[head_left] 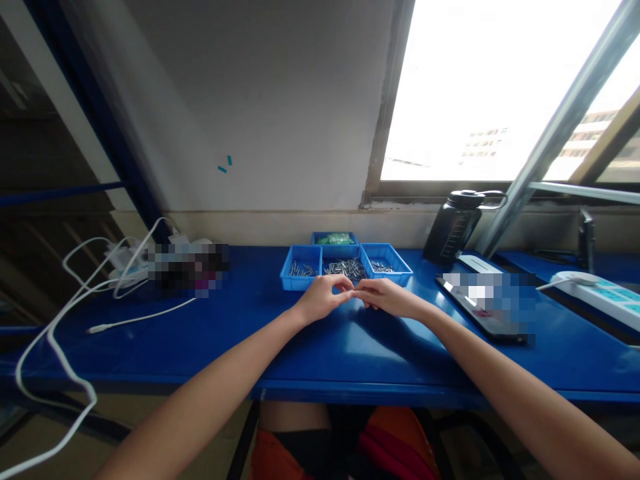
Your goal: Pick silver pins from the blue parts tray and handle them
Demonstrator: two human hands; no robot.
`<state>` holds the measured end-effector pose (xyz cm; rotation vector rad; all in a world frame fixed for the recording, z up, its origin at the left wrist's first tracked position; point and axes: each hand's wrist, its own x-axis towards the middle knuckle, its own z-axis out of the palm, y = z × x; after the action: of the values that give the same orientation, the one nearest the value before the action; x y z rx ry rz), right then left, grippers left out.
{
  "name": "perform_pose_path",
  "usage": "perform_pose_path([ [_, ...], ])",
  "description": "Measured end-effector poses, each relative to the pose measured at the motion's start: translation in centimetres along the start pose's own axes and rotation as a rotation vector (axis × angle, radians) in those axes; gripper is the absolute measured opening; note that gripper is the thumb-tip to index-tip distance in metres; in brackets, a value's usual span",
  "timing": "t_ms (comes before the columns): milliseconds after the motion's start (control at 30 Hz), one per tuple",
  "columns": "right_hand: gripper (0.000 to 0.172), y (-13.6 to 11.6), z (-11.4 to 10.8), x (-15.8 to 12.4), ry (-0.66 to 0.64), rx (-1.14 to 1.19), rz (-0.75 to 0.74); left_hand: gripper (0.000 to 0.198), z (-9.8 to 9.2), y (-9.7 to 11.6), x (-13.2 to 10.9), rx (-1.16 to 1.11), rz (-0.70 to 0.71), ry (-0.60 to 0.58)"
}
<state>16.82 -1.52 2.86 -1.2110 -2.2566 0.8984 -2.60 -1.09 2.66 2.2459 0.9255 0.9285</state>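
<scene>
My left hand (321,300) and my right hand (390,297) meet fingertip to fingertip over the blue table, just in front of the blue bins. Both are closed in a pinch; whatever sits between the fingertips is too small to make out. Thin metal pins or screws lie in the left bin (286,272), heap up as a pile of metal pieces (345,268) in the middle bin, and lie in the right bin (404,267). Behind them, a smaller blue bin (315,239) holds green-and-clear material (336,238). My hands partly cover the front of the middle bin.
White cables (55,327) and a blurred dark item (187,267) are at the left. At the right stand a dark water bottle (453,230), a flat black-edged device (475,313) and a white power strip (600,297). The blue table's front edge (350,393) runs below my forearms.
</scene>
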Motion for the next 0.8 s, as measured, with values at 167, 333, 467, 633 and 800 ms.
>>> perform_pose_path([
  [167, 0.032, -0.3, -0.3, -0.1, 0.009, -0.022, -0.021, 0.019, 0.2, -0.5, -0.1, 0.146, -0.103, -0.052],
  [333, 0.027, 0.0, 0.0, -0.1, 0.010, -0.088, -0.019, 0.026, 0.1, -0.8, -0.1, 0.262, -0.121, -0.108],
  [467, 0.027, 0.5, -0.2, 0.0, 0.044, -0.131, -0.056, 0.030, -0.2, -0.8, -0.1, 0.287, -0.099, -0.131],
  [633, 0.027, 0.9, -0.7, 0.2, 0.079, -0.212, -0.083, 0.026, -0.3, -0.9, -0.2, 0.289, -0.059, -0.159],
  [800, 0.017, 1.2, -0.7, 0.5, 0.191, -0.308, -0.149, 0.016, -0.2, -1.1, -0.1, 0.317, -0.056, -0.103],
])
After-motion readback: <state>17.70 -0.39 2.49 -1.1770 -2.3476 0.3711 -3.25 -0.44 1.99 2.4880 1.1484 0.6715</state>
